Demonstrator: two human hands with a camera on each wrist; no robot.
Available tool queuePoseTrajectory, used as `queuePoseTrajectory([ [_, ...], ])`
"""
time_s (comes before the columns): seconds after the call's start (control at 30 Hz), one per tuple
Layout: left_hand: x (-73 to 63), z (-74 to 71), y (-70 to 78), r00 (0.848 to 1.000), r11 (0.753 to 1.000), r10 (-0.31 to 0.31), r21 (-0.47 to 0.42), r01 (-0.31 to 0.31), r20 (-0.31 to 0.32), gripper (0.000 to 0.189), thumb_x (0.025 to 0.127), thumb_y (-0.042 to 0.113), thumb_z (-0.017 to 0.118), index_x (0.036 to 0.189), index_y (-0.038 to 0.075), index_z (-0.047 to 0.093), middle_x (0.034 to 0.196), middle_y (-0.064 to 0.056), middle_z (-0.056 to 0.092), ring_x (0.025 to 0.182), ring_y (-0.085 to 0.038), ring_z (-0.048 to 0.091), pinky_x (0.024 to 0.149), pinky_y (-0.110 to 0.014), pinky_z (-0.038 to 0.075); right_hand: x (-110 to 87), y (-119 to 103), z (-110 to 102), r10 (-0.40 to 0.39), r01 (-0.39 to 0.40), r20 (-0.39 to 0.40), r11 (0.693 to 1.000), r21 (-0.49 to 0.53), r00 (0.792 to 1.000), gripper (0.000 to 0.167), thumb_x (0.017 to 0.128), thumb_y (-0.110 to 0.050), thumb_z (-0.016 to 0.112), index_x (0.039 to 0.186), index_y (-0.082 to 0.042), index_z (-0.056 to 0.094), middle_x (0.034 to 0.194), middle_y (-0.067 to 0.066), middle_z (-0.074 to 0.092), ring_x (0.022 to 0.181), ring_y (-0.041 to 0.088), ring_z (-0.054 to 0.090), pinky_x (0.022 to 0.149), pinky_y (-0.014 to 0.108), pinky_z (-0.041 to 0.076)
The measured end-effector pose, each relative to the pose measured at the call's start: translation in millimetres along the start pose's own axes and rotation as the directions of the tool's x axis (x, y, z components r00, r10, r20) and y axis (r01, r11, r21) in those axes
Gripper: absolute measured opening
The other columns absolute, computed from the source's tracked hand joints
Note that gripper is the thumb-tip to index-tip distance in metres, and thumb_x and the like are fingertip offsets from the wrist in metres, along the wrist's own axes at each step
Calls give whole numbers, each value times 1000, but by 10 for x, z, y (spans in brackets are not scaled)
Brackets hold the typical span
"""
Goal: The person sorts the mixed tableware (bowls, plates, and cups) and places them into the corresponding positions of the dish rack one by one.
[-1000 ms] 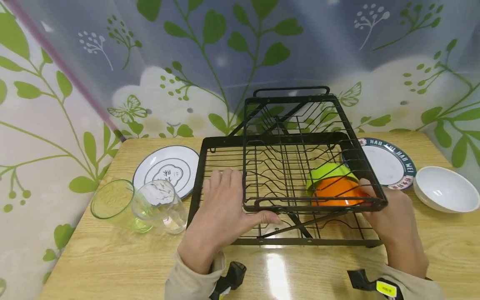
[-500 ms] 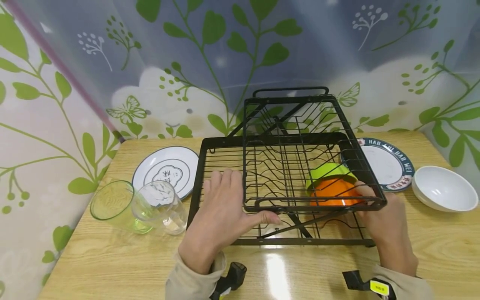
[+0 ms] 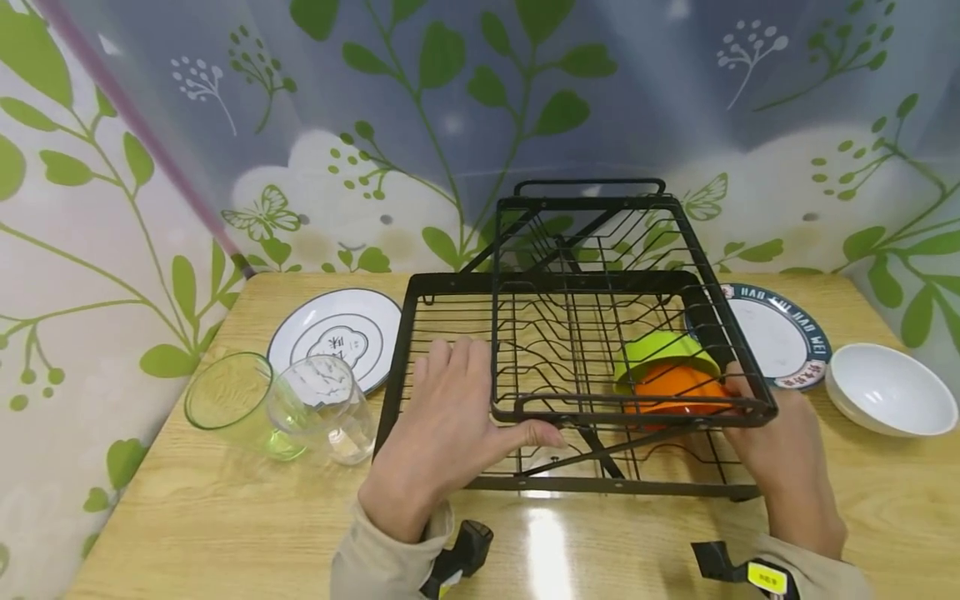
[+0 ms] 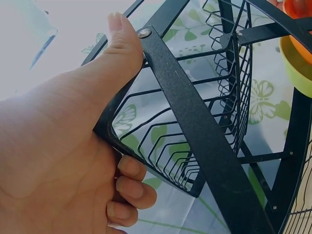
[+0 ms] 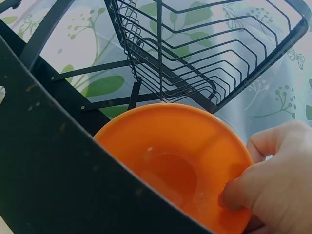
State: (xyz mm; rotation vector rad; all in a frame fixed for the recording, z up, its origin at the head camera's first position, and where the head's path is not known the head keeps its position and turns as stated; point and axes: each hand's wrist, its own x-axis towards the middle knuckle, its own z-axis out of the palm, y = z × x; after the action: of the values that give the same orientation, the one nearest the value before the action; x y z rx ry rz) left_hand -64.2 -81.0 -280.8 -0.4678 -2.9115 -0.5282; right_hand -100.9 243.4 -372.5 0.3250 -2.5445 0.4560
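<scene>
A black two-tier wire dish rack (image 3: 581, 485) stands on the table. My left hand (image 3: 442, 425) grips the front left corner of its upper tier, thumb along the front and fingers curled behind the frame in the left wrist view. Under that tier, my right hand (image 3: 783, 450) pinches the rim of an orange bowl (image 3: 675, 387), thumb inside it in the right wrist view. The bowl is tilted, its inside facing that wrist camera. Just behind it, a lime green bowl (image 3: 660, 344) sits on the lower tier, partly covered by the orange one and the wires.
Left of the rack are a white plate (image 3: 375, 333), a green-tinted glass (image 3: 225, 396) and a clear glass (image 3: 352, 437). On the right lie a plate with a dark patterned rim (image 3: 772, 333) and a white bowl (image 3: 892, 390). A patterned curtain (image 3: 450, 125) hangs close behind.
My right hand and the orange bowl have shifted slightly left under the upper tier. The left hand keeps its grip in the same place. The head view has shifted a little.
</scene>
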Motion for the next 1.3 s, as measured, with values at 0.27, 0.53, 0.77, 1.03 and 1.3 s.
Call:
queuePoseTrajectory([
  [0.27,-17,-1,6,1000,1000,-11,-14,12,15,77,64,78,65,90,10,40,81,-5,39,83,-25,32,75,-33,27,34,17,-4,84,-85,56,996,16,995,9,74,-2,65,77,-4,56,65,15,62,52,39,55,49,50,40],
  [0.53,-9,-8,4,1000,1000,8,11,-8,3,75,63,78,65,85,12,37,80,-4,37,81,-25,31,74,-32,26,46,6,-68,226,-230,126,973,16,966,10,79,-12,68,79,-2,65,75,20,68,69,48,60,59,54,43],
  [0.77,-1,0,-1,1000,999,10,37,-10,-10,76,62,79,65,85,12,37,78,-4,38,80,-24,32,73,-32,27,36,64,-161,187,-199,174,979,53,967,20,76,-12,74,89,0,66,81,26,67,74,51,60,63,55,44],
  [1.03,-12,-1,9,1000,998,-3,56,4,-27,76,62,78,65,86,11,38,80,-4,37,80,-25,33,72,-33,28,-108,396,-311,490,-553,275,627,548,827,5,91,-17,69,92,-12,68,80,-19,69,65,-7,63,57,14,50],
  [1.3,-8,-3,21,1000,996,-28,79,28,0,77,63,81,62,88,11,40,84,-3,37,83,-26,33,74,-36,26,-236,701,-314,868,-751,396,-42,659,299,41,99,-39,51,67,-15,60,50,-5,63,44,11,63,45,23,51],
])
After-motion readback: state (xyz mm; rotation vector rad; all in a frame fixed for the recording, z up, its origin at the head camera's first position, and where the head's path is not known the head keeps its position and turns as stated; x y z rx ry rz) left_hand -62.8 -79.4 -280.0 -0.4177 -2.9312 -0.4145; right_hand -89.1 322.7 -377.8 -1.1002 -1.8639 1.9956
